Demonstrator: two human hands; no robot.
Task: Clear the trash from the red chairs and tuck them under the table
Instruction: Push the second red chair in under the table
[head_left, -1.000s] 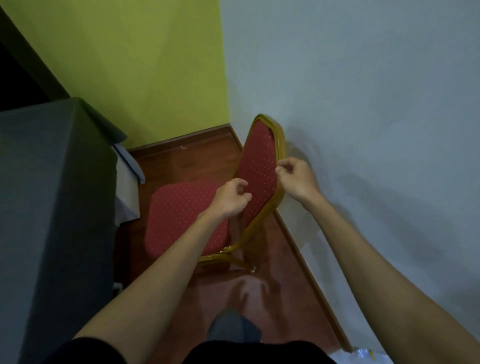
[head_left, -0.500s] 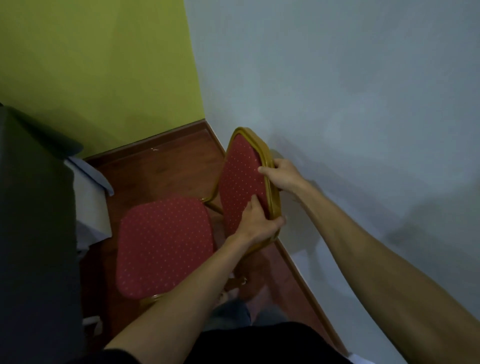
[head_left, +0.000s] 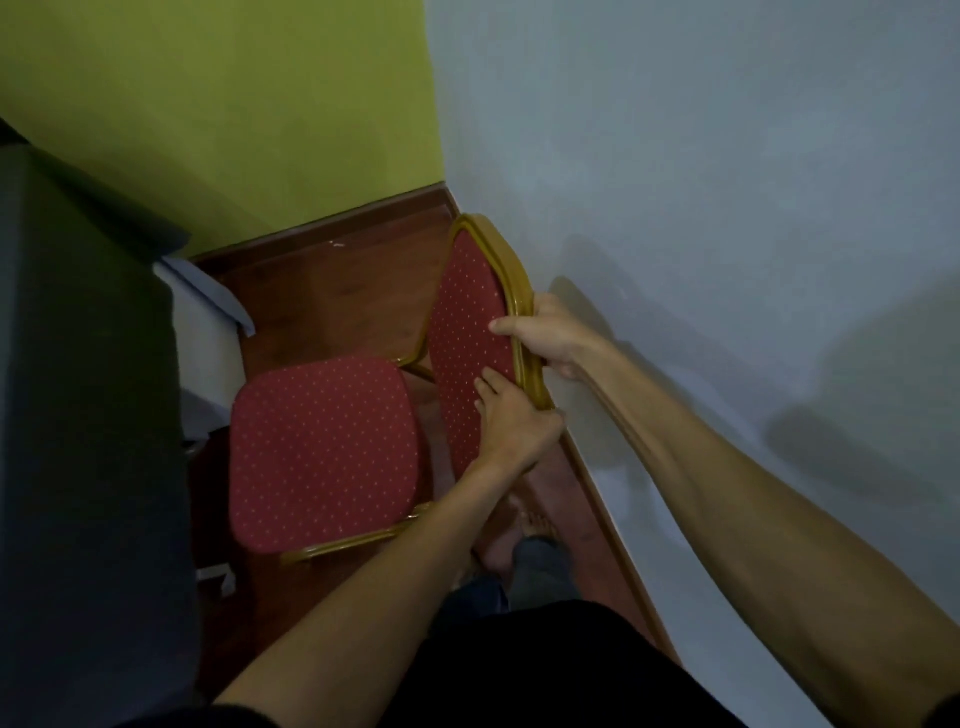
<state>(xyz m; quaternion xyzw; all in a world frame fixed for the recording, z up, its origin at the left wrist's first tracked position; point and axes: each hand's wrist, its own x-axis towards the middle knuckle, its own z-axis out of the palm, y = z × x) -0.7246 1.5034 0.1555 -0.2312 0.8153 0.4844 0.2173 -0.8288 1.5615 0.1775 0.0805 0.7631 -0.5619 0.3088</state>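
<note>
A red chair (head_left: 322, 452) with white dots and a gold frame stands between the dark-covered table (head_left: 78, 415) on the left and the white wall on the right. Its seat faces the table and is bare. My right hand (head_left: 550, 332) grips the upper right edge of the backrest frame. My left hand (head_left: 514, 426) holds the lower part of the same backrest, fingers on the red padding and thumb around the gold frame. No trash shows on the seat.
A white cloth (head_left: 208, 322) hangs below the table's dark cover. The green wall (head_left: 234, 104) closes the far end and the white wall (head_left: 727, 208) runs close behind the chair. My bare foot (head_left: 511, 540) stands on the wooden floor beside the chair.
Both hands shifted on the backrest: the left one moved from the front padding to the frame's lower edge. The chair's seat now lies closer to the table.
</note>
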